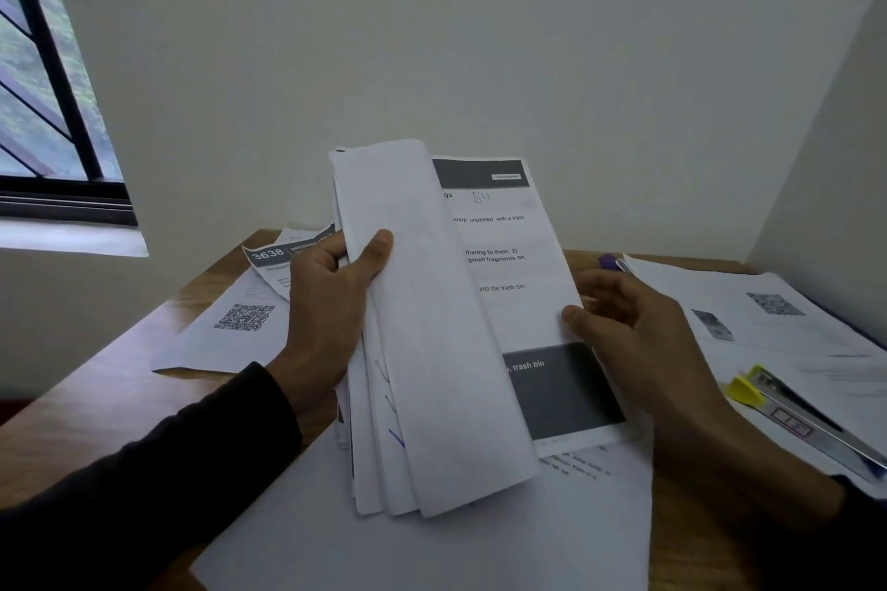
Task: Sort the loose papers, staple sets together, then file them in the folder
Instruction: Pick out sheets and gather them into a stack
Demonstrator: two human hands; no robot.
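Left hand [331, 302], thumb curled over the front, is shown gripping a folded-back bundle of white printed paper sheets [432, 326] held upright above the brown wooden desk [86, 398]. Right hand [638, 326] is seen pinching the right edge of the exposed page. A yellow-ended metal stapler [787, 408] is laid on loose white sheets [768, 317] at right; further QR-coded sheets [230, 326] are spread at left.
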